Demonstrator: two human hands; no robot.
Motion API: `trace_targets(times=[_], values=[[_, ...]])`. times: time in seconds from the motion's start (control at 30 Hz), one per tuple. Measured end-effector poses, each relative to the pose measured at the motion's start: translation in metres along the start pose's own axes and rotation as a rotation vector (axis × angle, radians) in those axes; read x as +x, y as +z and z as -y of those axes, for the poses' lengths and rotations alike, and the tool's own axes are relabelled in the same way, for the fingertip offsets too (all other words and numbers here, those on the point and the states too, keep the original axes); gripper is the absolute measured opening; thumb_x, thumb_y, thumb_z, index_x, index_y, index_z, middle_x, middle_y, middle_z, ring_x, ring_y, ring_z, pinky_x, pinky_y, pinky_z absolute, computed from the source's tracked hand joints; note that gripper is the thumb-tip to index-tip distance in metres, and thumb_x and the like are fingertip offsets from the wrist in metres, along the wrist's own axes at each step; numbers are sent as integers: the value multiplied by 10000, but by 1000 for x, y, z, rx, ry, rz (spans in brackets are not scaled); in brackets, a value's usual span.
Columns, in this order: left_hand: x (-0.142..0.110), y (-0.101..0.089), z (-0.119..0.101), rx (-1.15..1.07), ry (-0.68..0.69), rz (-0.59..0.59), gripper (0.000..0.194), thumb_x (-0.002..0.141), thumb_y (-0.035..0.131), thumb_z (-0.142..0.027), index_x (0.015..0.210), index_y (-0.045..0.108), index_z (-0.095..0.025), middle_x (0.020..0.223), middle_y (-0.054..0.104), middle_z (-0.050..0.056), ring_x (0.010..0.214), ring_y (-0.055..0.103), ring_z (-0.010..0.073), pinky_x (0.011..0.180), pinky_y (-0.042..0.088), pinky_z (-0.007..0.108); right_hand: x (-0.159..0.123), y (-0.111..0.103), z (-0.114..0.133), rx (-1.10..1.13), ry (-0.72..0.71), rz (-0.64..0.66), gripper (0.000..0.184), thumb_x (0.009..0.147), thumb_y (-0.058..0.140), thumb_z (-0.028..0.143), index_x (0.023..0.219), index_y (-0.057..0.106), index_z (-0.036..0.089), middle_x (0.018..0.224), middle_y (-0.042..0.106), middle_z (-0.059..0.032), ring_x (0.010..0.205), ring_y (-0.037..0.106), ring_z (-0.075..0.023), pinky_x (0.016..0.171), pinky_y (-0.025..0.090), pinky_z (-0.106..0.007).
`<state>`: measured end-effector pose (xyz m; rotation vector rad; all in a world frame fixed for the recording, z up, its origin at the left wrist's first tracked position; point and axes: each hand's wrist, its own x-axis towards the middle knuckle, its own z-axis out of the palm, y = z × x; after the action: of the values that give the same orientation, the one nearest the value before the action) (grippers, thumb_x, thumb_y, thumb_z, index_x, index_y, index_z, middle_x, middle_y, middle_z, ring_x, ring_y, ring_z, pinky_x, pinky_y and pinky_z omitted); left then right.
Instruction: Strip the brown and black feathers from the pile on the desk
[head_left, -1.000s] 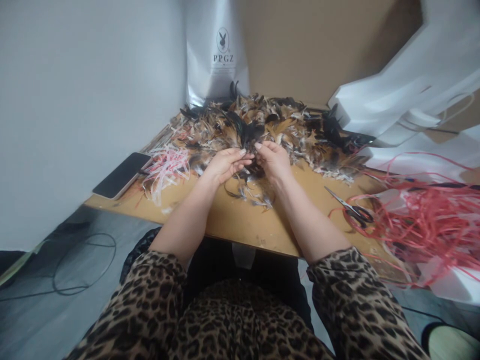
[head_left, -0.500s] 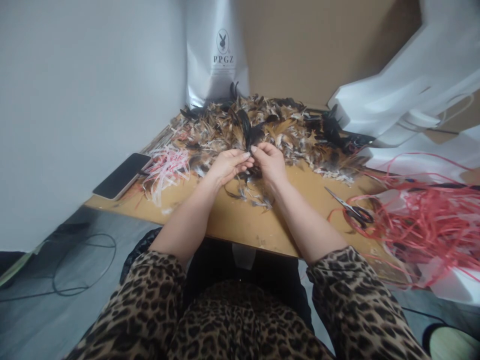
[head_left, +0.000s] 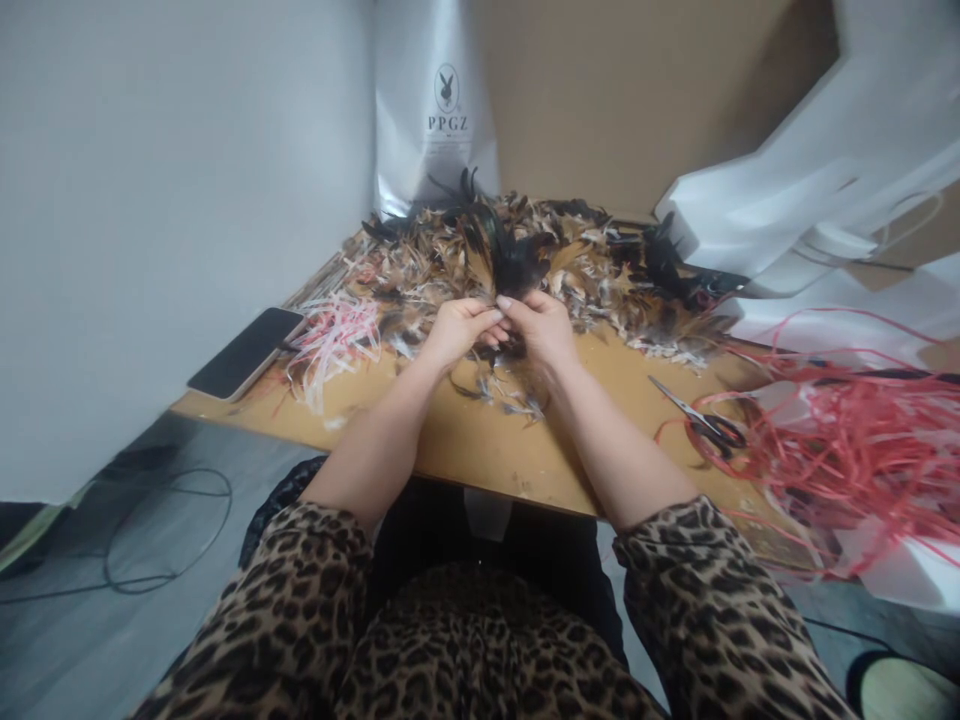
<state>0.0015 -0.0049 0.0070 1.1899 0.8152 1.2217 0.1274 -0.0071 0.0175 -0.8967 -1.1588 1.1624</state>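
Dark feathers (head_left: 504,255) stand up in a small bunch from between my two hands, their tips pointing away from me. My left hand (head_left: 459,332) pinches the bunch at its base, thumb against fingers. Close against it, thumbs nearly touching, my right hand (head_left: 541,325) pinches the same base from the other side. Exactly where each finger grips is hidden. Behind the hands spreads a big pile of brown, black and white feathers (head_left: 427,250). Some loose thin feathers (head_left: 499,388) lie on the table just below my hands.
On the wooden table (head_left: 480,455) a phone (head_left: 246,352) lies at the left edge, beside pink and white strips (head_left: 334,335). Scissors (head_left: 701,415) rest at the right, next to a tangle of red ribbon (head_left: 870,440). A silvery bag (head_left: 435,110) stands at the back.
The dark feathers between my hands look fuller and more spread out. Both hands have shifted very slightly, still pinched together at the same place.
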Motion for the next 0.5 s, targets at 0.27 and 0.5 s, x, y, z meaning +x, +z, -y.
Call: trace_targets(times=[0.27,0.5], values=[[5,-13,-11,-92,74,-225,143,745,711,-244,725,668,-109,699,703,35,500,597,43,479,437,134,13,-18,-9,-202,-106,-12,224,657,733,378,791,688,205,750,670,10,660,573,-110,683,475,-273],[11,-29,-18,-249,79,-417,131,766,699,-255,801,654,-137,708,695,0,511,592,19,487,422,107,19,-43,-17,-1005,-265,168,135,728,611,227,794,728,206,817,659,-36,786,588,-184,759,455,-329]])
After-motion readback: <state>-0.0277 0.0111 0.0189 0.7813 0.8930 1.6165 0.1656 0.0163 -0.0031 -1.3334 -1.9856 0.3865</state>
